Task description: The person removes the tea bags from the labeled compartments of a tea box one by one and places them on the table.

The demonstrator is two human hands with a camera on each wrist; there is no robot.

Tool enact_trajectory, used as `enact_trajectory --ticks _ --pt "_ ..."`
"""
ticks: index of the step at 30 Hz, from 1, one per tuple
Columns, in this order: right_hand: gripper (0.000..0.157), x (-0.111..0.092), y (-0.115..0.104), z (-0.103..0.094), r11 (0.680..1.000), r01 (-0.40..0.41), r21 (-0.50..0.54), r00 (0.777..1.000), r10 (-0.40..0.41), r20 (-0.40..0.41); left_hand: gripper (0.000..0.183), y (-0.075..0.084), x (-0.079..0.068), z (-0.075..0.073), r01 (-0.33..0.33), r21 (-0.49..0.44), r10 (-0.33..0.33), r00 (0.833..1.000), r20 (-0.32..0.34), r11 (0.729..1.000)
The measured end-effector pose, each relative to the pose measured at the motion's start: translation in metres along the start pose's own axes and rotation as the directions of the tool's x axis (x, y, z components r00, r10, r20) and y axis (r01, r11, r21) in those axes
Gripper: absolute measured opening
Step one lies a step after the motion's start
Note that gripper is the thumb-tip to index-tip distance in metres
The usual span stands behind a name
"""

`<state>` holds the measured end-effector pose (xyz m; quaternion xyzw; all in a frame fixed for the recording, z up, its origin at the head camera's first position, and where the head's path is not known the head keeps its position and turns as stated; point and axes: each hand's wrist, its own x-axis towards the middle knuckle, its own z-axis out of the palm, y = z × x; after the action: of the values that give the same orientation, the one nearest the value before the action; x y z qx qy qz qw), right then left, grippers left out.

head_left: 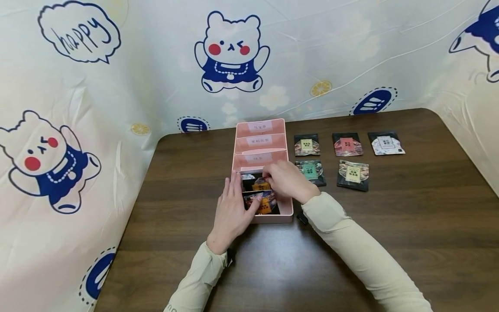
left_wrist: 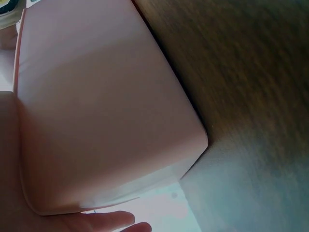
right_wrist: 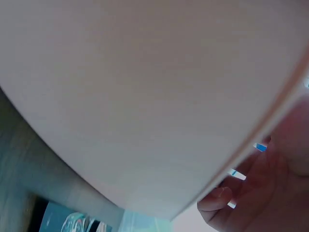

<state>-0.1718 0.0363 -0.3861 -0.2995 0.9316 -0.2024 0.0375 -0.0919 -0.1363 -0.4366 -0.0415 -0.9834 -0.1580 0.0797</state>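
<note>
A long pink divided box stands on the table with labelled compartments. My left hand rests along its left wall, fingers straight, thumb reaching over the front compartment onto a dark tea sachet with an orange label. In the compartment behind it, my right hand pinches another orange-labelled tea sachet; its fingertips are partly hidden. A whitish sachet shows beside that one. The left wrist view shows the box's outer wall and left fingers. In the right wrist view, curled fingers show past the rim.
Right of the box lie several tea sachets: a yellow-labelled one, a red one, a white one, a green one and another with a yellow label. A printed curtain hangs behind the wooden table.
</note>
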Motion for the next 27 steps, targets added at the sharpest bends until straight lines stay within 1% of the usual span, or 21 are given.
enact_trajectory --ticks 4,10,14,18,21,27 --pt "0.01 -0.002 0.004 -0.002 1.0 -0.016 0.014 1.0 0.016 -0.008 0.087 0.0 0.0 0.0 0.004 -0.009 -0.004 1.0 -0.009 1.0" --pt "0.009 -0.004 0.008 -0.005 0.998 -0.044 0.047 0.999 0.045 -0.012 0.086 0.0 0.0 -0.001 0.015 -0.01 -0.015 1.0 0.023 1.0" --pt "0.009 -0.006 0.011 -0.009 0.996 -0.044 0.078 0.998 0.048 -0.05 0.086 0.0 0.0 -0.002 0.02 -0.016 -0.019 0.999 0.041 1.0" --pt "0.009 -0.007 0.012 -0.013 0.994 -0.03 0.102 0.994 0.04 -0.098 0.086 0.0 0.0 -0.003 0.021 -0.023 -0.02 0.999 0.045 1.0" --pt "0.008 -0.008 0.014 -0.016 0.992 -0.028 0.119 0.992 0.042 -0.118 0.086 -0.001 0.001 -0.003 0.02 -0.022 -0.018 0.999 0.051 1.0" --pt "0.01 -0.01 0.016 -0.02 0.982 -0.067 0.176 0.99 0.087 -0.107 0.086 -0.003 0.003 -0.004 0.024 -0.022 -0.023 0.998 0.056 0.999"
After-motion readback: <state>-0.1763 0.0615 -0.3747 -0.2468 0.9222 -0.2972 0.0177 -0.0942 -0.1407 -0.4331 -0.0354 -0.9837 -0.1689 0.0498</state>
